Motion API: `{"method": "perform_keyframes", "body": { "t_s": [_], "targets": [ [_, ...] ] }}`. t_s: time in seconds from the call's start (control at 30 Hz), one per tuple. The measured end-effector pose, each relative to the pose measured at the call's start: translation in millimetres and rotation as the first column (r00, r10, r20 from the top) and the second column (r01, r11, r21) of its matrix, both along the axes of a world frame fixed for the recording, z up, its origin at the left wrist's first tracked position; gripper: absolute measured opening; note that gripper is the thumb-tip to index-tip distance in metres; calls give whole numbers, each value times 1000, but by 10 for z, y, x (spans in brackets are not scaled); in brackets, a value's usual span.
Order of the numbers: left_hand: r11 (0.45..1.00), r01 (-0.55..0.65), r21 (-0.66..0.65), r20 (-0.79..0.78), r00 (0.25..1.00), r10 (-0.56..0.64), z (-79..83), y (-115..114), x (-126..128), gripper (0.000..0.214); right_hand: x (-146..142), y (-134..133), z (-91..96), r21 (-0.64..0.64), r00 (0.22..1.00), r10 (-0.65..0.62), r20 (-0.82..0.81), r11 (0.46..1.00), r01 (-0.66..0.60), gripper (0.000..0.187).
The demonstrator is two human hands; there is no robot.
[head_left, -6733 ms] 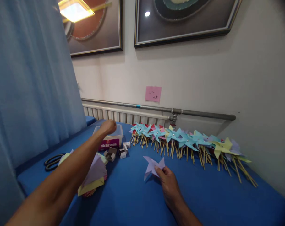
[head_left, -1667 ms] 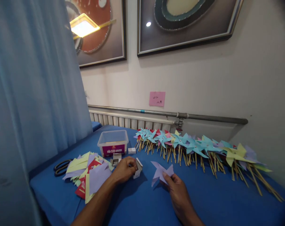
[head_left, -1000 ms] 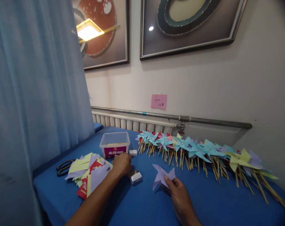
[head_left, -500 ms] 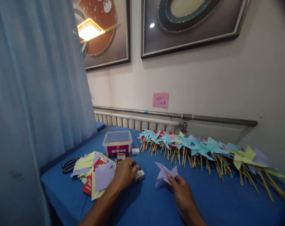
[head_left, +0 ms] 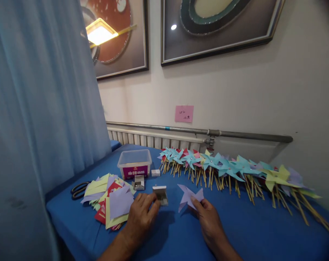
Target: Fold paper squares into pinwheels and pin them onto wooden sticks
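My right hand (head_left: pixel 211 221) pinches a light purple paper pinwheel (head_left: pixel 184 198) between thumb and fingers, its pointed blades facing left. My left hand (head_left: pixel 142 215) is at the near left side of a small open white box (head_left: pixel 160 195). Its fingers are bent, with thumb and forefinger tips drawn close together by the box's edge; whatever lies between them is too small to make out. Just beyond that hand stands a second small opened box (head_left: pixel 139 183). To its left lies a loose pile of purple, yellow and red paper pieces (head_left: pixel 120 202).
A clear plastic tub (head_left: pixel 135 159) with a purple label stands behind the boxes, beside a small closed white box (head_left: pixel 155 173). Black-handled scissors (head_left: pixel 79 190) lie left of the papers. Finished pinwheels on sticks (head_left: pixel 229 167) line the wall side. A blue curtain (head_left: pixel 44 108) hangs at left.
My left hand has drawn back toward me and slightly left, uncovering the open white box. The purple pinwheel stays in my right hand, almost unmoved. The view has shifted slightly.
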State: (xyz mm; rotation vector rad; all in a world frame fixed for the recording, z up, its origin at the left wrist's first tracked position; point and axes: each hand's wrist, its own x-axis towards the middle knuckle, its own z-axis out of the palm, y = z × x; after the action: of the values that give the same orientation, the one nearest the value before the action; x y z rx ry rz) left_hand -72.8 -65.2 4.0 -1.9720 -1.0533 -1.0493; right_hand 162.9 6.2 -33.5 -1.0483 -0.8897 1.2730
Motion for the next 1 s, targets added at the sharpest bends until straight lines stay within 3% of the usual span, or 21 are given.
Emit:
{"method": "perform_keyframes", "body": {
  "t_s": [0.17,0.27,0.3,0.37,0.43,0.47,0.53,0.6,0.67,0.8,1.0],
  "targets": [
    [995,36,-98,-104,994,-46,-160,-42,20,20,-7,5,8,2,999,11,-39,1000,-11,40],
    [958,-54,-282,-185,983,1,-204,54,27,22,-8,20,-6,7,999,4,-35,1000,-4,39],
    [918,-117,-379,-213,976,37,-175,123,33,21,-8,24,-11,10,999,5,-36,1000,-4,39],
    [784,-254,-567,-278,954,109,-46,315,49,20,-7,29,-20,16,999,6,-35,1000,-6,39],
    [642,-358,-678,-308,931,195,140,551,63,27,-4,34,-36,15,1000,9,-24,1000,-8,42],
    [610,-388,-691,-297,922,249,230,667,66,31,-1,39,-47,14,1000,12,-22,1000,-12,44],
    [579,-420,-699,-260,904,340,358,860,54,33,6,52,-75,14,1000,15,-23,1000,-15,46],
    [561,-434,-705,-192,878,439,380,967,23,33,14,68,-104,12,1000,17,-14,1000,-17,46],
    [528,-433,-730,-137,850,508,307,985,-18,33,19,81,-124,14,1000,16,-1,1000,-16,48],
    [440,-379,-814,-155,872,464,121,894,-59,30,15,85,-125,27,1000,16,2,1000,-16,48],
    [487,-439,-755,-255,881,399,162,897,103,39,5,52,-83,15,1000,5,-2,1000,-5,42]
  ]
}}
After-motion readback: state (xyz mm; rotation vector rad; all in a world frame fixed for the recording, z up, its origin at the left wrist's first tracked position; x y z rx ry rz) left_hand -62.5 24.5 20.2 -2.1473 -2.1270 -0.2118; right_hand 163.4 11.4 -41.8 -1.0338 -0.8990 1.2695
